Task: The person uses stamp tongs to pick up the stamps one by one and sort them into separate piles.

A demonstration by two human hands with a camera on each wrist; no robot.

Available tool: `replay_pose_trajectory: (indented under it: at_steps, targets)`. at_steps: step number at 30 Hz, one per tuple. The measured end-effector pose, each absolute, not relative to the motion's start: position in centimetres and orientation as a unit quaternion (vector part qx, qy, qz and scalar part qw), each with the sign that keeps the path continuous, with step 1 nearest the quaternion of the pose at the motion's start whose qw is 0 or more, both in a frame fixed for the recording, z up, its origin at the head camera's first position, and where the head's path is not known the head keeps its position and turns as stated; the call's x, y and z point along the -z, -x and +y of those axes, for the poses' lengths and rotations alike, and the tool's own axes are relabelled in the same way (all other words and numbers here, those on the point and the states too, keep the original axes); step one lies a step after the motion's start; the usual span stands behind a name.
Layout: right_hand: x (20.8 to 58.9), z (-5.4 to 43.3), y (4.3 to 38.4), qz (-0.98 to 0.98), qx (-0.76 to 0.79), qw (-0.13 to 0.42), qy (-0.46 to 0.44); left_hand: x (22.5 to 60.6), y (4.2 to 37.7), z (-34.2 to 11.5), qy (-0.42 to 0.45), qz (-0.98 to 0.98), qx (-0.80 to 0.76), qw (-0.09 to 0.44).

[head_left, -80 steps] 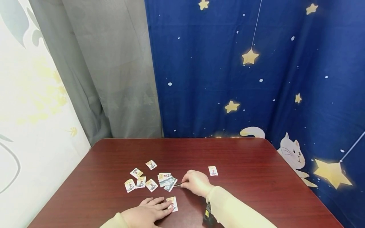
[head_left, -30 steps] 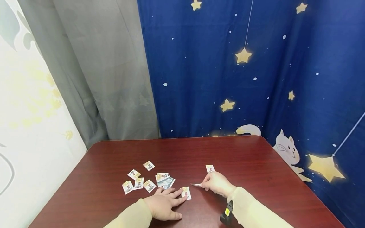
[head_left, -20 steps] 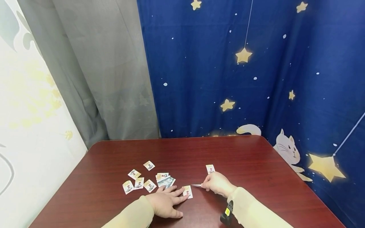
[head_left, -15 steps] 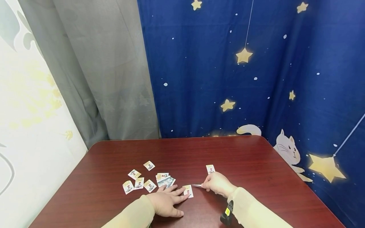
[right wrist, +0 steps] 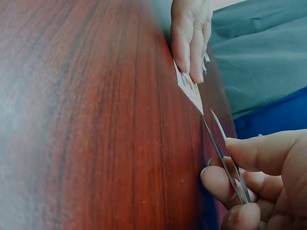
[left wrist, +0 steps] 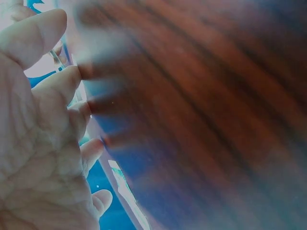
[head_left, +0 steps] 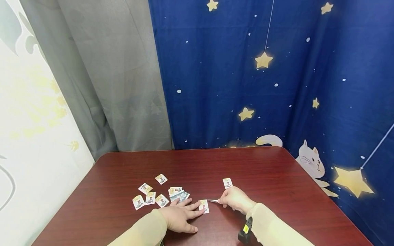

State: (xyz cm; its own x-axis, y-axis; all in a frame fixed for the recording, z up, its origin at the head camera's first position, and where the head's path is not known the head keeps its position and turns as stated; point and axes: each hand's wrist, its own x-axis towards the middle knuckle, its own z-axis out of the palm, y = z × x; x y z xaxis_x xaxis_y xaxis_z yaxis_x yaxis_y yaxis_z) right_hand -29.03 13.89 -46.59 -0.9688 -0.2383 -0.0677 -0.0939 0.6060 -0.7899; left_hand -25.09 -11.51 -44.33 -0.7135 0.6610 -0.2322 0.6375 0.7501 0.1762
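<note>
My left hand [head_left: 180, 216] lies with spread fingers on the table, its fingertips pressing a small printed card [head_left: 204, 207]. In the left wrist view its palm [left wrist: 43, 143] shows with the fingers extended. My right hand [head_left: 236, 199] pinches metal tweezers [right wrist: 223, 158] between thumb and fingers. The tweezers' two tips stand slightly apart, one right at the card's corner in the right wrist view. Just left of my left fingertips lie a grey-blue printed card [head_left: 181, 195] and a yellowish card [head_left: 175, 190], overlapping.
Several similar cards, among them one card [head_left: 150, 197], lie scattered at the left of the dark red table [head_left: 261, 164]. Another card [head_left: 227, 182] lies just beyond my right hand. Grey and blue curtains [head_left: 227, 85] hang behind the table's far edge.
Both hands have moved right from the overlapping cards, and the pressed card has slid right with my left hand. A grey-blue card by the tweezers is no longer seen there. Lately almost still.
</note>
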Motion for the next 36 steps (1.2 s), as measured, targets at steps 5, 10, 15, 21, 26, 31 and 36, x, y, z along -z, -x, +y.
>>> replay_pose_trajectory:
  at_steps: [5,10,15,21,26,31,36]
  targets:
    - [46.51,13.7,28.78,0.888,0.443,0.084,0.091,44.36,25.18,-11.56,-0.352,0.924,-0.047,0.145]
    - [46.56,13.49,28.69,0.882,0.454,0.091,0.087,44.41,25.3,-11.57,-0.352,0.923,-0.049,0.148]
    - [46.81,13.44,28.58,0.874,0.468,0.099,0.087,44.36,25.29,-11.57,-0.352,0.922,-0.05,0.15]
    - [46.91,13.49,28.5,0.869,0.477,0.098,0.086,44.5,25.47,-11.58,-0.354,0.922,-0.05,0.15]
    - [46.98,13.5,28.42,0.866,0.482,0.1,0.088,44.44,25.68,-11.63,-0.357,0.92,-0.047,0.155]
    - [47.14,13.49,28.39,0.861,0.491,0.098,0.087,44.53,25.92,-11.7,-0.365,0.917,-0.043,0.158]
    - [47.34,13.45,28.47,0.862,0.491,0.096,0.084,44.48,25.96,-11.69,-0.368,0.915,-0.041,0.159]
